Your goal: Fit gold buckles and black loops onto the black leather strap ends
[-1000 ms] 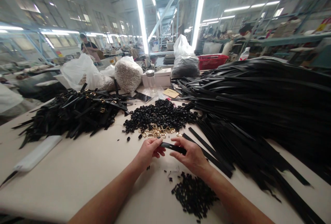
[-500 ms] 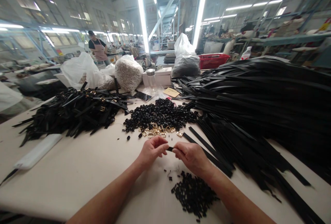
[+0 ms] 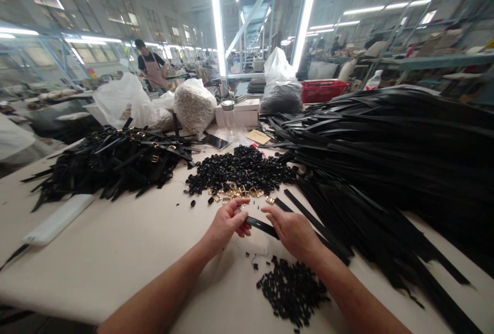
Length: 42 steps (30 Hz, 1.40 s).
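Observation:
My left hand (image 3: 227,222) pinches one end of a black strap (image 3: 262,226) between thumb and fingers. A small slot shows in the strap near that end. The strap slants down to the right, and its other end goes out of sight at my right hand (image 3: 295,231). The fingers of my right hand are stretched out beside the strap, off its pinched end. Just beyond my hands lie gold buckles (image 3: 243,191) and a heap of small black loops (image 3: 239,169). Below my right hand is a pile of tiny black pieces (image 3: 292,290).
Black straps with buckles (image 3: 111,164) are heaped at the left, near a white bar-shaped object (image 3: 59,220). Long black straps (image 3: 378,138) cover the right side. Behind stand a glass jar (image 3: 228,115), a phone (image 3: 215,141), filled plastic bags (image 3: 195,105) and a red basket (image 3: 323,91).
My right hand has loosened from a pinch, its fingers now stretched out. More of the strap shows between my hands. The view has shifted slightly.

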Each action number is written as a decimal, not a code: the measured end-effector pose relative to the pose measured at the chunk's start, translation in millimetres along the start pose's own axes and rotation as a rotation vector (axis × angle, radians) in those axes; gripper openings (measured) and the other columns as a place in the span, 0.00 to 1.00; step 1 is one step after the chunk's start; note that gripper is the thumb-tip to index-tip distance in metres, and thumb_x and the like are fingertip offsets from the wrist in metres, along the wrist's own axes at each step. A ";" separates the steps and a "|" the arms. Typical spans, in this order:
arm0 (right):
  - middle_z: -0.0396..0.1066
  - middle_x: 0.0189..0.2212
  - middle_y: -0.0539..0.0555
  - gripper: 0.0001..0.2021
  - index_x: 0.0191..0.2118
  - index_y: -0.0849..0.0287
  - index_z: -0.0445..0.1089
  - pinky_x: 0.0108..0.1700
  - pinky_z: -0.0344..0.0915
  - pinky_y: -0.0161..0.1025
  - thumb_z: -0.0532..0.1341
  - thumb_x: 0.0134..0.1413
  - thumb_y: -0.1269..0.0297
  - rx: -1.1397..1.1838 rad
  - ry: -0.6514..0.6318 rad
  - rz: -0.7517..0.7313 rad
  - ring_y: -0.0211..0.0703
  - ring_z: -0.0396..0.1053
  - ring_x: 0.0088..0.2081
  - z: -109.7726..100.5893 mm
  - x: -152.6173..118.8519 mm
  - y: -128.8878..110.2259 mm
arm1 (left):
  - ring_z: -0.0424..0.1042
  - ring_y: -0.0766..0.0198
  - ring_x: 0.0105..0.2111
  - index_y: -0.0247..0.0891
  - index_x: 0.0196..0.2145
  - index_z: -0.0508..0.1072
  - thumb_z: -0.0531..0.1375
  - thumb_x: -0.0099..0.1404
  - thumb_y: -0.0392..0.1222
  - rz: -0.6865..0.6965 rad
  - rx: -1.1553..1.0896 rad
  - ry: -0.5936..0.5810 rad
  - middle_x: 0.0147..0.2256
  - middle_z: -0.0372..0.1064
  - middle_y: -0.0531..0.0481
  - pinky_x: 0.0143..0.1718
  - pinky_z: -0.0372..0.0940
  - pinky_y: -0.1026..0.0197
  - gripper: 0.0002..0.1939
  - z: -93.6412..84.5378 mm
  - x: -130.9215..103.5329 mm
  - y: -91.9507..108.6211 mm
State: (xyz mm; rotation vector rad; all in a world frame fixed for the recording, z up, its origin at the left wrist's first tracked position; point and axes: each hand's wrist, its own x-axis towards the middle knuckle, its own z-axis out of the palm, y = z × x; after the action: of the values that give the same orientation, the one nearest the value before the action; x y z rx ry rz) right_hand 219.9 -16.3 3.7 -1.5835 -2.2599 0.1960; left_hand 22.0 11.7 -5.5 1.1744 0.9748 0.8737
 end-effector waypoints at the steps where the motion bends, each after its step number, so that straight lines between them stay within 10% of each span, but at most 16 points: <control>1: 0.78 0.30 0.54 0.14 0.48 0.55 0.69 0.27 0.58 0.35 0.49 0.65 0.65 -0.006 0.001 0.002 0.46 0.76 0.28 -0.4 0.1 0.2 | 0.71 0.65 0.19 0.31 0.51 0.64 0.62 0.56 0.51 0.018 0.011 0.002 0.20 0.68 0.55 0.19 0.62 0.68 0.29 0.2 -0.2 -0.1; 16: 0.77 0.33 0.52 0.21 0.49 0.55 0.69 0.33 0.63 0.36 0.65 0.52 0.52 0.149 0.018 -0.083 0.44 0.74 0.29 -2.6 -3.3 -4.3 | 0.70 0.66 0.18 0.32 0.53 0.64 0.60 0.59 0.48 0.095 0.070 0.003 0.19 0.65 0.57 0.19 0.62 0.68 0.27 -1.6 2.0 -4.6; 26: 0.72 0.26 0.48 0.05 0.31 0.55 0.68 0.29 0.55 0.35 0.63 0.55 0.62 0.082 0.037 -0.059 0.40 0.69 0.27 -1.2 -2.1 -3.6 | 0.70 0.66 0.19 0.32 0.49 0.67 0.61 0.58 0.54 0.051 0.061 -0.008 0.22 0.70 0.52 0.19 0.62 0.67 0.27 -3.7 6.1 -8.2; 32: 0.70 0.27 0.51 0.07 0.32 0.57 0.67 0.29 0.53 0.36 0.55 0.60 0.69 -0.105 0.120 -0.137 0.41 0.68 0.28 -2.3 -3.4 -2.6 | 0.72 0.65 0.24 0.33 0.32 0.71 0.62 0.58 0.54 -0.021 -0.024 -0.054 0.25 0.72 0.48 0.24 0.64 0.67 0.18 -1.1 2.7 -2.2; 42: 0.74 0.35 0.51 0.12 0.43 0.55 0.67 0.37 0.64 0.38 0.65 0.53 0.62 0.197 0.172 -0.042 0.45 0.73 0.35 3.0 -2.0 -1.3 | 0.73 0.64 0.28 0.34 0.31 0.71 0.65 0.56 0.46 -0.001 -0.067 -0.057 0.26 0.73 0.48 0.29 0.65 0.66 0.13 -0.7 -0.2 -0.4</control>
State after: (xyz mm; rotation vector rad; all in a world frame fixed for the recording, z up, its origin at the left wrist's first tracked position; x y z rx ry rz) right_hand 218.2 -18.3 0.9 -1.3950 -2.0716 0.2530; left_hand 21.3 11.7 -6.0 1.1356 0.8930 0.8612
